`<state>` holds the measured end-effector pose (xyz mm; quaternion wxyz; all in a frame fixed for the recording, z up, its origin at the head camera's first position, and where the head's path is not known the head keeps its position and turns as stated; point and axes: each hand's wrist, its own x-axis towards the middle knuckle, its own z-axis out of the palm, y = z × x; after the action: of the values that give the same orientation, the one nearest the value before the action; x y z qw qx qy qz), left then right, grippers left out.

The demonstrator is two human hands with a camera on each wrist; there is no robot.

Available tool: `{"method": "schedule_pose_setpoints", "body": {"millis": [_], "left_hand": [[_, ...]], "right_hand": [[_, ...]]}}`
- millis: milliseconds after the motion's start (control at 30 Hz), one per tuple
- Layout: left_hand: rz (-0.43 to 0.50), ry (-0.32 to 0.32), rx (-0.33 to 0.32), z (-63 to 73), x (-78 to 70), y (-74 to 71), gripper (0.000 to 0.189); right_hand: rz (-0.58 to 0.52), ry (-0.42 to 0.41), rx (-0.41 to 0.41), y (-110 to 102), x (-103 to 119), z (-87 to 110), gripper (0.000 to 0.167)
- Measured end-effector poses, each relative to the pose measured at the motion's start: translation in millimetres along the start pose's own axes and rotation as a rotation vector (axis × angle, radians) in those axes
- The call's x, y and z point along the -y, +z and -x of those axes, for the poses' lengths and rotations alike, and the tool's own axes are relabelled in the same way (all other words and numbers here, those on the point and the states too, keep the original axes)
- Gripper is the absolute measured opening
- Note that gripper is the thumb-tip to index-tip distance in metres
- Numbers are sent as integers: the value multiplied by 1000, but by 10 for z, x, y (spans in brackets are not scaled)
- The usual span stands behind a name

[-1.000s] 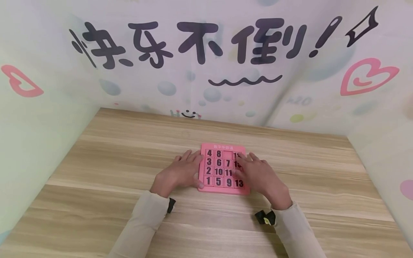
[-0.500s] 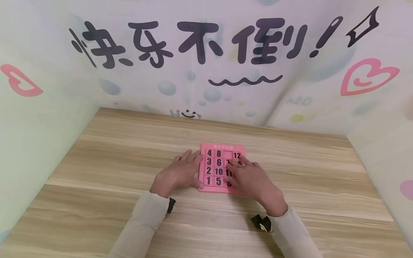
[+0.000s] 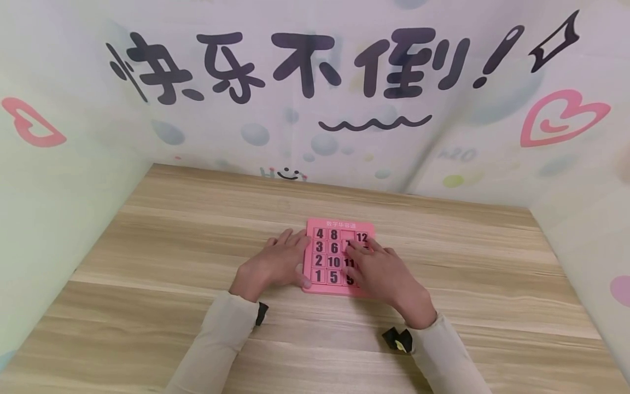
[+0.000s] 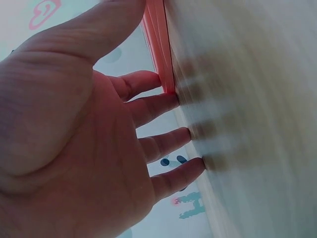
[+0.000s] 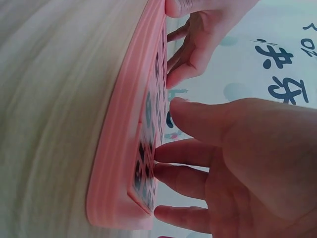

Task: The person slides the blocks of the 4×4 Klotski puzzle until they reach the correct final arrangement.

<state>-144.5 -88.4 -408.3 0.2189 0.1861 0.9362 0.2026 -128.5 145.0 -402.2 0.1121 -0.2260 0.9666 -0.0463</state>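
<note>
A pink sliding number puzzle (image 3: pixel 339 291) lies flat on the wooden table in the head view, its gap in the far row between the 8 and 12 tiles. My left hand (image 3: pixel 275 264) rests along the puzzle's left edge, thumb at the near corner and index fingertip at the frame's side. In the left wrist view that hand's fingers (image 4: pixel 158 109) reach out fairly straight. My right hand (image 3: pixel 386 271) lies over the right part of the puzzle, fingertips on the tiles around the 7 tile (image 3: pixel 348 244). Several right-hand tiles are hidden under it.
The wood-grain table (image 3: pixel 197 219) reaches back to a printed wall cloth (image 3: pixel 295 137) with large black characters. White side panels close in the left and right. A black wrist strap (image 3: pixel 397 340) shows at my right cuff.
My right hand has shifted left from the right-hand column to over the third column, uncovering the 12 and covering the 13. My left hand has stayed put.
</note>
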Motion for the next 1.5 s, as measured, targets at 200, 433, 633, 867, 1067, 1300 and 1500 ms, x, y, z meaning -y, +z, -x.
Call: {"method": "schedule_pose_setpoints", "body": {"millis": [200, 433, 633, 867, 1067, 1300, 1500], "left_hand": [[0, -4, -2, -2, -4, 0, 100], [4, -6, -4, 1, -10, 1, 100], [2, -2, -4, 4, -7, 0, 99], [2, -6, 1, 2, -5, -1, 101], [0, -6, 8, 0, -7, 1, 101], [-4, -4, 10, -7, -7, 7, 100], [5, -3, 10, -9, -5, 9, 99]], "right_hand": [[-7, -3, -12, 14, -12, -7, 54], [-16, -2, -15, 17, -18, -11, 55], [-15, 11, -3, 29, -17, -18, 57], [-30, 25, -2, 45, -15, -28, 58], [-30, 35, -6, 64, -21, -36, 59], [-29, 32, -30, 95, -41, -54, 61], [-39, 33, -32, 117, -60, -74, 61]]}}
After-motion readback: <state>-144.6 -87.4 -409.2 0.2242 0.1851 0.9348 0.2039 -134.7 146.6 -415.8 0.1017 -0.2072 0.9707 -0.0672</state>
